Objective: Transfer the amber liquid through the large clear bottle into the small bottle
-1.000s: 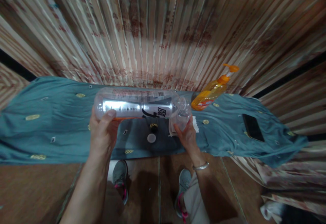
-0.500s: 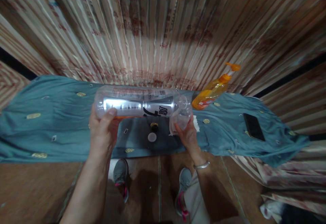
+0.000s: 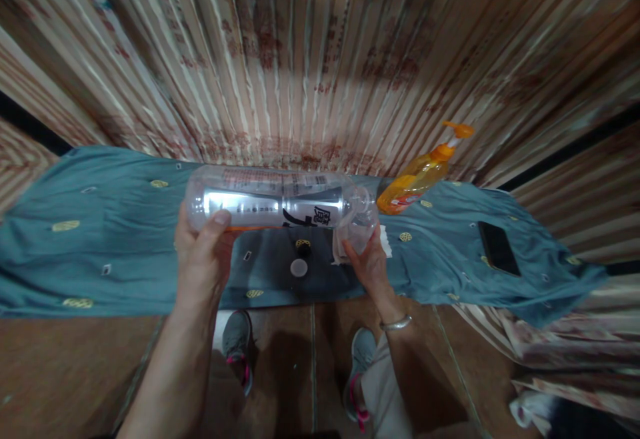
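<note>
My left hand (image 3: 205, 252) is wrapped round the base end of a large clear plastic bottle (image 3: 270, 202) with a silver label. The bottle lies level in the air, its neck pointing right. Fingers of my right hand (image 3: 369, 262) grip a small clear plastic cup (image 3: 354, 229) at the bottle's mouth. Where the mouth meets the cup is hard to make out, both being see-through. Orange shows along the bottle's underside near my left thumb. Below the bottle, a small black cap (image 3: 303, 248) and a round whitish lid (image 3: 299, 268) lie on the cloth.
An orange pump bottle (image 3: 415, 182) stands at the back right. A black phone (image 3: 499, 248) lies further right on the green cloth (image 3: 130, 246). Some white paper (image 3: 385, 242) shows beside my right hand. Pleated curtains (image 3: 300, 59) rise behind the covered surface.
Hardly anything differs. Both hands hold the bottle and the cup in the same place, with only a very slight shift of the view.
</note>
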Tool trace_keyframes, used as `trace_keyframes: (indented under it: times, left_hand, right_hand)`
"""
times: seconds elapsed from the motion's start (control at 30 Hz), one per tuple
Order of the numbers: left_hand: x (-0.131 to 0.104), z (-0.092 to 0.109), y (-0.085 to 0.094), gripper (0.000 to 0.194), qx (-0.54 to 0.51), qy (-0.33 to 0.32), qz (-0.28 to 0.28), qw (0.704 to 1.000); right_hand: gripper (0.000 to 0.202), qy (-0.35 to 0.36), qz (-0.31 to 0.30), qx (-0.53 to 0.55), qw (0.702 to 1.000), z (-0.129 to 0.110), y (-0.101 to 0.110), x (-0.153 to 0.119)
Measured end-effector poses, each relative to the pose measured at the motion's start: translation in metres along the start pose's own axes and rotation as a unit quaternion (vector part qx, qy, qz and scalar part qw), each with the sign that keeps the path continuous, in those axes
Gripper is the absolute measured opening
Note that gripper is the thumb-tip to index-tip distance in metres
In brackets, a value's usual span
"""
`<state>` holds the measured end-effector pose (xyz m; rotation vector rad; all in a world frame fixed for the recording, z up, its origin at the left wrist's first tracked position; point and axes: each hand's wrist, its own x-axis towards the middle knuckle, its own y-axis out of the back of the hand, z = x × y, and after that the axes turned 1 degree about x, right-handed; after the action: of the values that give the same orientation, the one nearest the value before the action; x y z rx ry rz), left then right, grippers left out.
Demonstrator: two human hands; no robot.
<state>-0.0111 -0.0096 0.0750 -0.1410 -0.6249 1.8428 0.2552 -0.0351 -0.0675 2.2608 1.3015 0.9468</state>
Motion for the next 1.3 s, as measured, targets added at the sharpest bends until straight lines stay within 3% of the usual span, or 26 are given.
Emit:
trace_keyframes:
  times: [0.6, 0.77, 1.07, 1.3]
  left_hand:
    - [-0.0006, -0.0009, 0.0028, 0.061, 0.008, -0.007, -0.005, 1.000]
    - [0.0010, -0.0021, 0.0051, 0.054, 0.023, -0.020, -0.022, 0.999]
    - [0.0000, -0.0001, 0.0024, 0.055, 0.008, -0.005, 0.007, 1.000]
    - [0.0019, -0.0033, 0.0074, 0.051, 0.030, -0.018, -0.020, 0.999]
  right_hand:
    - [0.085, -0.016, -0.001, 0.020, 1.000, -0.0061, 0.0028, 0.0012]
    - [0.085, -0.013, -0.003, 0.026, 1.000, -0.0057, 0.0029, 0.0018]
    - [0.088, -0.016, -0.009, 0.020, 1.000, -0.0052, 0.0038, 0.0016]
    - [0.088, -0.018, -0.011, 0.022, 1.000, -0.0067, 0.0038, 0.0016]
